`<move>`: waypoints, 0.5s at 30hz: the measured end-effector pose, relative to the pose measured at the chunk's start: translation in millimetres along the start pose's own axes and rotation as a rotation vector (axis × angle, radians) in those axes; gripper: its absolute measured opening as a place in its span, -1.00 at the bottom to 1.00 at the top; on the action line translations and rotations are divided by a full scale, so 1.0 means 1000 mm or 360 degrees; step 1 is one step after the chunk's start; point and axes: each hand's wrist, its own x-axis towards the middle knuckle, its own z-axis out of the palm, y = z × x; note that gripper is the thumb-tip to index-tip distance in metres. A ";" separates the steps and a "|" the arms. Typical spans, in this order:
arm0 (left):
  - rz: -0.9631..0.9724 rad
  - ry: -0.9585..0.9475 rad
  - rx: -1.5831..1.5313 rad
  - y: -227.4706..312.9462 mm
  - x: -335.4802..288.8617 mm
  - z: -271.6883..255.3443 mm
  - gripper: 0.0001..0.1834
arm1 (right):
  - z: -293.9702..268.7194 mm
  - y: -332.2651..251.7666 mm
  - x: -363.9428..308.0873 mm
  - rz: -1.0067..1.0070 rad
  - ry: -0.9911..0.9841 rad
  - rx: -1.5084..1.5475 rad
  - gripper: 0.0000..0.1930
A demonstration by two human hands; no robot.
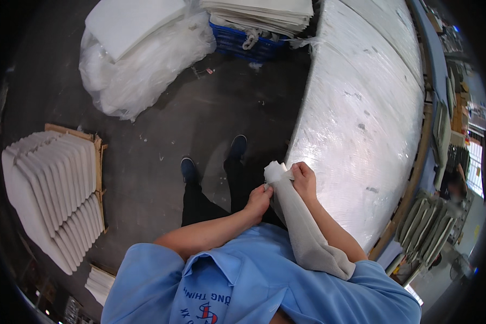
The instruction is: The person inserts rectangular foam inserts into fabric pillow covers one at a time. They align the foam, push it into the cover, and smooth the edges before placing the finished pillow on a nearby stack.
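A long, padded piece in a light grey fabric cover lies against my front, its lower end resting near my right upper arm. White padding sticks out of the cover's open far end. My left hand is closed on the left edge of that opening, fingers pinched together. On the opposite edge, my right hand grips the fabric between thumb and fingers. What lies deeper inside the cover is hidden.
To my right stands a large plastic-wrapped white stack. White cushions stand in rows on the left. Ahead are a plastic-wrapped white bundle and a blue crate under white sheets. Grey padded pieces hang at far right.
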 end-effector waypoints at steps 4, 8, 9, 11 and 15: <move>-0.0120 -0.0096 0.0069 -0.023 -0.002 -0.006 -0.68 | 0.005 0.030 -0.022 0.0121 0.0049 0.0081 -0.71; 0.0051 0.0053 0.0284 -0.042 0.002 -0.011 -0.74 | 0.009 0.043 -0.024 0.0192 -0.0036 0.0146 -0.70; 0.0060 0.0143 0.0256 -0.040 -0.002 -0.010 -0.76 | 0.008 0.041 -0.019 0.0174 -0.0097 0.0153 -0.70; 0.0099 0.0309 0.0197 -0.033 -0.004 -0.003 -0.80 | 0.008 0.041 -0.012 0.0077 -0.0220 0.0194 -0.71; 0.0219 0.0496 0.0072 -0.030 -0.009 0.019 -0.83 | 0.007 0.047 0.004 0.0208 -0.0294 0.0003 -0.58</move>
